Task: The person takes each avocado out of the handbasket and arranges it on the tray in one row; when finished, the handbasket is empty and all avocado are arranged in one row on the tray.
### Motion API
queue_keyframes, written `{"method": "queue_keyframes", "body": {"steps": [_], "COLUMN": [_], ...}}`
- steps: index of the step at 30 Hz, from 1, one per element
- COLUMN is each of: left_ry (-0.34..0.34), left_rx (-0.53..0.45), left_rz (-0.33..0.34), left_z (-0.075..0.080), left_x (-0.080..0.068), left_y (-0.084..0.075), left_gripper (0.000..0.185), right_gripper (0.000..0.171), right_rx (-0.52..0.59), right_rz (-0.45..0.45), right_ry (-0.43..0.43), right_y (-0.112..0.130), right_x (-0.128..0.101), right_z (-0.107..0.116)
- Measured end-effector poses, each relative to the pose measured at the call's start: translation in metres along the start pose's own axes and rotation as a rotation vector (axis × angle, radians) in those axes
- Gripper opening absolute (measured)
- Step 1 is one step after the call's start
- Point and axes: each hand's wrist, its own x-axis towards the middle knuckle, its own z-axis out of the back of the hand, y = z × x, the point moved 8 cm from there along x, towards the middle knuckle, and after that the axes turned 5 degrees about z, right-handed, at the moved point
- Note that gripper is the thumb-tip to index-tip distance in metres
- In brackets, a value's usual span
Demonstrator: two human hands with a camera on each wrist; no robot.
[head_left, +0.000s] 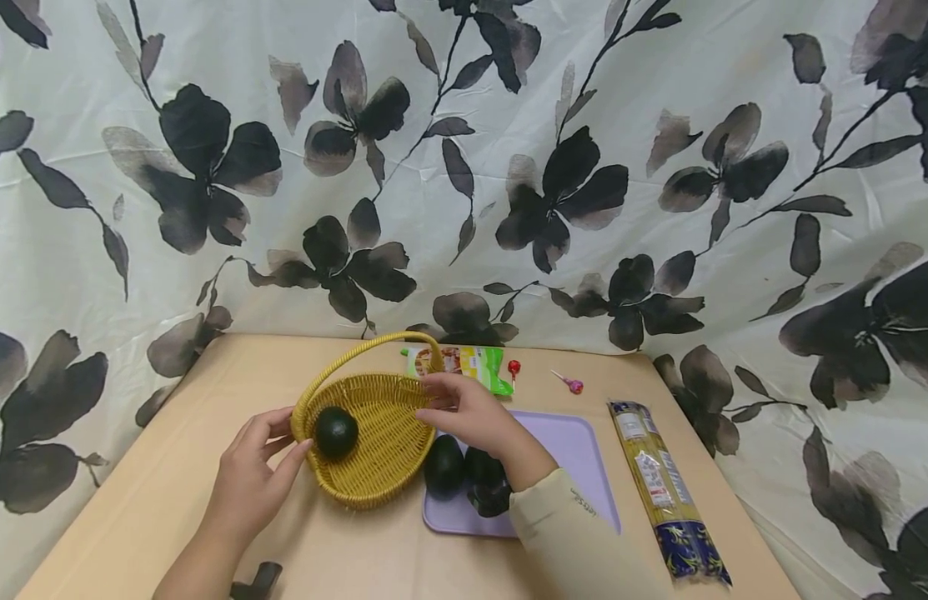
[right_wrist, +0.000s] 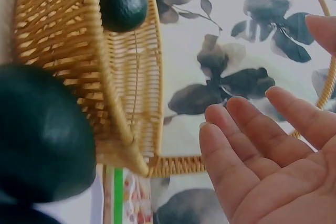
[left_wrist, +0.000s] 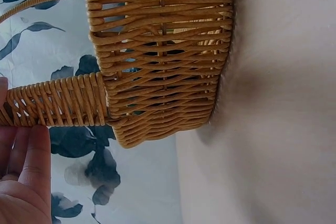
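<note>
Nearest the camera, the left hand (head_left: 249, 479) lies on the tan tabletop (head_left: 171, 483) with its grip spread, fingers straight and resting against the left wall of the oval woven yellow wicker basket (head_left: 381, 467), close to the foot of the arched handle; the left wrist view shows the fingers (left_wrist: 23, 166) just below that handle root. Inside the basket, against its left wall and just beyond the left fingertips, sits a round dark-green avocado (head_left: 336, 431). Over the basket's right rim, the right hand (head_left: 467, 412) hovers palm down, its grip apart with the fingers loosely extended and holding nothing; the right wrist view shows the open palm (right_wrist: 273, 166) near the rim and handle, whether touching cannot be told. Its forearm, in a cream sleeve (head_left: 576, 533), crosses a lilac rectangular plastic tray (head_left: 584, 458). Two more dark-green avocados (head_left: 444, 467) lie on the tray's left part, just beside the basket. Behind lies a green snack packet (head_left: 474, 365), then two lollipops (head_left: 569, 383). Farthest right lies a long clear spaghetti pack (head_left: 662, 492).
</note>
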Motion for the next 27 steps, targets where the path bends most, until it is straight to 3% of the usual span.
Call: {"method": "queue_keyframes", "body": {"steps": [14, 20, 27], "left_ry": [0.007, 0.009, 0.019], "left_rx": [-0.009, -0.026, -0.033], "left_rz": [0.003, -0.003, -0.003], "left_z": [0.000, 0.001, -0.001], "left_x": [0.000, 0.000, 0.000], "left_y": [0.000, 0.001, 0.003], "left_gripper": [0.051, 0.049, 0.049], "right_gripper": [0.058, 0.054, 0.056], "right_rx": [-0.090, -0.128, -0.127], "right_rz": [-0.006, 0.009, -0.044], "right_ry": [0.158, 0.172, 0.151], "right_y": [0.012, 0.014, 0.005], "right_x": [0.046, 0.064, 0.082], "right_z": [-0.049, -0.064, -0.071]}}
